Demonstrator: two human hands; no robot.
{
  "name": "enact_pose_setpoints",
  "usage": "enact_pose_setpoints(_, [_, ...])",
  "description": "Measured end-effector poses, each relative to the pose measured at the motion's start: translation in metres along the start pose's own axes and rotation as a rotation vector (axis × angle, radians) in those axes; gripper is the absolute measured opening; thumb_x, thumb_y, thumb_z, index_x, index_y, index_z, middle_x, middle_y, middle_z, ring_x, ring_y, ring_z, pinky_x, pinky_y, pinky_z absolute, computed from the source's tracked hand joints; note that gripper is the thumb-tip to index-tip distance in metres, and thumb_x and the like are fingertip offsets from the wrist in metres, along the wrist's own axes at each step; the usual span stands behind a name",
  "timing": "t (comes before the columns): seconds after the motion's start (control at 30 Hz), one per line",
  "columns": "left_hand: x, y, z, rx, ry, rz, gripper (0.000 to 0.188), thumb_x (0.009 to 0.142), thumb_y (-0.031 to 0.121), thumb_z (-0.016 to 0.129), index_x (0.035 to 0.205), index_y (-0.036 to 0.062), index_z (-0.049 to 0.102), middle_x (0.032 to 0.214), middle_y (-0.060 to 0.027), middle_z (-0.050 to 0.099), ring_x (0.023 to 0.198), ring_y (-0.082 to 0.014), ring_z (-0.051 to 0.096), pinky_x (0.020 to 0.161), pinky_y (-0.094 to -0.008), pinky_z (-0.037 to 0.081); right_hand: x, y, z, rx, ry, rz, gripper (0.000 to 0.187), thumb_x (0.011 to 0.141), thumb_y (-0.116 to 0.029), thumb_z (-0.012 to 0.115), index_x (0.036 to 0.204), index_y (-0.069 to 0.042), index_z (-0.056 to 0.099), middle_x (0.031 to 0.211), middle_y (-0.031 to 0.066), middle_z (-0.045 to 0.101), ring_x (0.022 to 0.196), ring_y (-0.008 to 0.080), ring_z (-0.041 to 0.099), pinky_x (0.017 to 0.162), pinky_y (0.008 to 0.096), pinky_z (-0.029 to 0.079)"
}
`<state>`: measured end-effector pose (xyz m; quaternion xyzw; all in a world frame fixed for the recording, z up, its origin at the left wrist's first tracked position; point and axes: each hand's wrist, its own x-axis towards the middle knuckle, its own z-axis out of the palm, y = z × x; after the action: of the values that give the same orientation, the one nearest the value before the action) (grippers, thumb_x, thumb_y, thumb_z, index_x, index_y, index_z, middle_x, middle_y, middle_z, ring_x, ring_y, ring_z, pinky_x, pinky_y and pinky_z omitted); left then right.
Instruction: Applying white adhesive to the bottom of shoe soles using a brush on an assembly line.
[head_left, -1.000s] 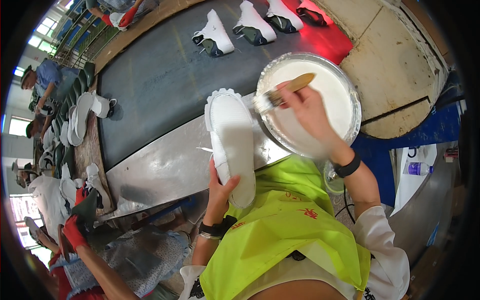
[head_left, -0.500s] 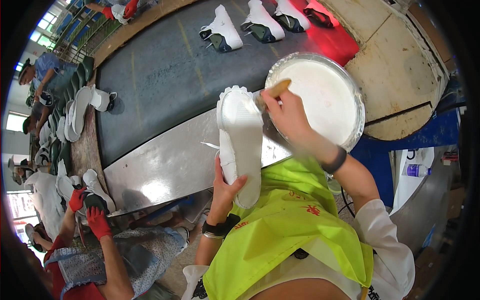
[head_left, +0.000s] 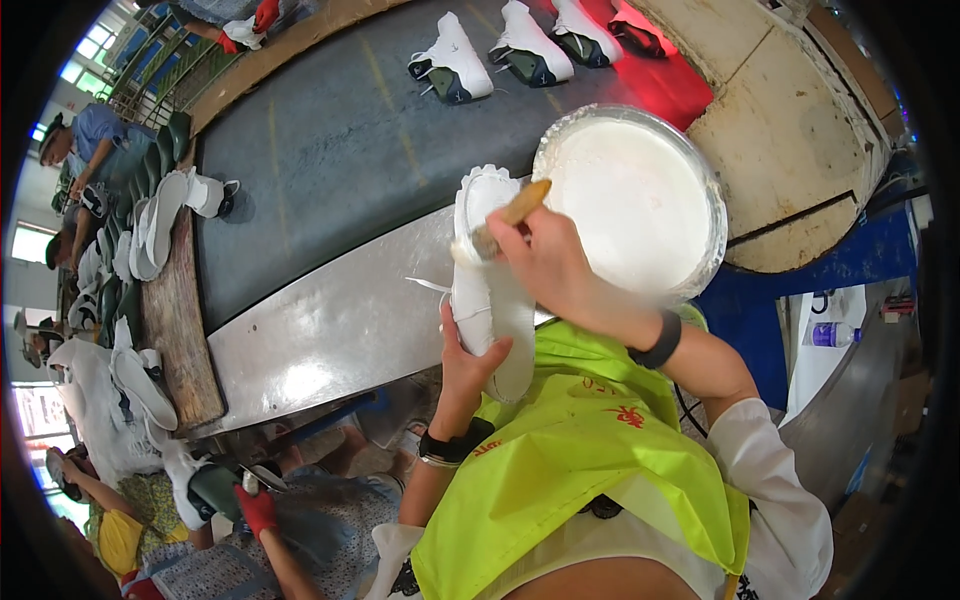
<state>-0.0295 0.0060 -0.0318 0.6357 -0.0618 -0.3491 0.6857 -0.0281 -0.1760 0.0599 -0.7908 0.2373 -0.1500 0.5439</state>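
Observation:
A white shoe upper is held sole side up in front of me, its scalloped edge at the far end. My left hand is closed around its near part, thumb across the underside. My right hand grips a brush by its wooden handle, the bristles against the shoe's left edge about midway along. Just beyond my right hand stands a wide round tub of white, creamy liquid. A white lace sticks out from the shoe's left side.
Several white shoes with dark green soles stand on the dark conveyor belt, near a red glow. A metal ledge runs along its near edge. At left, shoes and soles crowd a wooden board; a co-worker's red-gloved hand holds a shoe.
My right hand has carried the brush from the shoe's right edge at the far end leftward and nearer. The shoe has shifted slightly right. The co-worker's shoe has moved off the board toward the lower edge.

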Motion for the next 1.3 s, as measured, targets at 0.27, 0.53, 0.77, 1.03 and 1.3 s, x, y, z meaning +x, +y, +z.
enact_pose_setpoints(0.27, [-0.007,0.016,0.007,-0.008,-0.050,0.034,0.097,0.078,0.012,0.074,0.151,0.0012,0.012,0.130,-0.0163,0.050,0.112,-0.0236,0.055,0.092,-0.0347,0.048,0.065,0.025,-0.006,0.001,0.222,-0.266,0.020,0.091,-0.015,0.059,0.094,0.004,0.063,0.076,0.0164,0.066,0.070,0.0259,0.065,0.063,0.0344,0.049])
enact_pose_setpoints(0.53, [-0.004,0.004,-0.005,-0.074,-0.038,0.010,0.091,0.078,0.009,0.074,0.149,0.0067,0.018,0.127,-0.0143,0.052,0.110,-0.0223,0.055,0.090,-0.0335,0.049,0.003,0.037,-0.028,-0.131,0.126,-0.309,0.013,0.093,-0.012,0.057,0.098,-0.001,0.063,0.088,0.0129,0.065,0.084,0.0291,0.065,0.078,0.0345,0.050])
enact_pose_setpoints(0.77, [-0.021,0.037,-0.015,-0.207,-0.158,-0.080,0.077,0.083,0.012,0.067,0.147,0.0054,0.025,0.126,-0.0126,0.053,0.112,-0.0217,0.055,0.091,-0.0344,0.049,-0.002,0.029,-0.041,0.363,0.219,-0.209,0.023,0.096,-0.017,0.056,0.104,0.003,0.064,0.085,0.0123,0.069,0.074,0.0142,0.065,0.068,0.0297,0.051])
enact_pose_setpoints(1.03, [-0.082,0.061,-0.006,-0.289,-0.202,-0.158,0.076,0.079,0.029,0.065,0.143,0.0005,0.033,0.126,-0.0134,0.054,0.112,-0.0210,0.055,0.093,-0.0325,0.046,0.042,0.024,-0.003,0.547,0.317,0.032,0.026,0.096,-0.022,0.058,0.106,0.002,0.064,0.093,0.0063,0.066,0.078,0.0111,0.060,0.070,0.0259,0.049])
enact_pose_setpoints(1.3, [-0.084,0.060,0.005,-0.036,-0.175,-0.083,0.077,0.080,0.027,0.068,0.142,-0.0003,0.032,0.124,-0.0123,0.054,0.107,-0.0194,0.056,0.090,-0.0325,0.047,0.041,0.000,-0.015,0.284,0.630,-0.406,0.016,0.094,-0.012,0.059,0.103,0.001,0.065,0.090,0.0089,0.067,0.078,0.0126,0.063,0.070,0.0255,0.051])
